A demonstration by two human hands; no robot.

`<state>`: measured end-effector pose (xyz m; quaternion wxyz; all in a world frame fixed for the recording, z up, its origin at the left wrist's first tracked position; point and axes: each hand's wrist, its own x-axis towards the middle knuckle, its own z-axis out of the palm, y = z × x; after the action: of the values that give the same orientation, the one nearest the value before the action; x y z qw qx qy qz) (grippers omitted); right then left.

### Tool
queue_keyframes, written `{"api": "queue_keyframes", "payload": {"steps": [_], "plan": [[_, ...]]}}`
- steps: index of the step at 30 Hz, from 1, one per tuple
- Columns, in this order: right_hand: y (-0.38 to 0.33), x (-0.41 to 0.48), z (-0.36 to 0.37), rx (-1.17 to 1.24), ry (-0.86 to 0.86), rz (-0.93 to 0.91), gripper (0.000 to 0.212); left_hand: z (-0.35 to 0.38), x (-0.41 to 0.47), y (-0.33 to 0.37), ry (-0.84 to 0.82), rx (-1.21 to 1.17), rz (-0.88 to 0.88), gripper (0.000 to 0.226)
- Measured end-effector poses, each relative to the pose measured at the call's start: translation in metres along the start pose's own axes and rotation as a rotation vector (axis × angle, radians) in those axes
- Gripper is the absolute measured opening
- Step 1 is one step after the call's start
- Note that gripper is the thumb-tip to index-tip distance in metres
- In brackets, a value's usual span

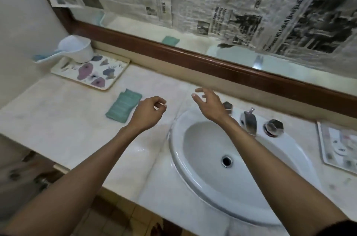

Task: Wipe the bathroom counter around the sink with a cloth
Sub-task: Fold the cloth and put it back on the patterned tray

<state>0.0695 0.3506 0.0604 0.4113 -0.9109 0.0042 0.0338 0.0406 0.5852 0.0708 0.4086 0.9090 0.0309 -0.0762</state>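
Counter (63, 119) | cloth (123, 105) folded flat | left hand (147, 113) fingers curled, empty | right hand (209, 103) fingers spread

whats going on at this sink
A person stands at a pale marble counter with a white oval sink. Both hands are empty and raised above it: the left hand hovers beside a folded teal cloth lying on the counter, the right hand near the chrome tap. Wiping hasn't begun.

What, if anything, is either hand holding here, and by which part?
Nothing is held. The left hand hovers loosely curled beside the folded green cloth, not touching it; the right hand is open above the counter.
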Motion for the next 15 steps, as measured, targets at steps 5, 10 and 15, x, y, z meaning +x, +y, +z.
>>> {"api": "queue_keyframes", "payload": {"steps": [5, 10, 15], "plan": [[-0.035, 0.014, 0.074, 0.032, -0.125, 0.034, 0.050, -0.043, 0.019, -0.071, 0.069, 0.033, -0.135, 0.035], [-0.042, 0.036, 0.122, -0.005, -0.205, 0.070, 0.051, -0.058, 0.053, -0.130, 0.148, 0.090, -0.269, 0.057], [-0.035, 0.068, 0.156, -0.051, -0.253, 0.093, 0.051, -0.051, 0.087, -0.163, 0.176, 0.172, -0.385, 0.056]]}}
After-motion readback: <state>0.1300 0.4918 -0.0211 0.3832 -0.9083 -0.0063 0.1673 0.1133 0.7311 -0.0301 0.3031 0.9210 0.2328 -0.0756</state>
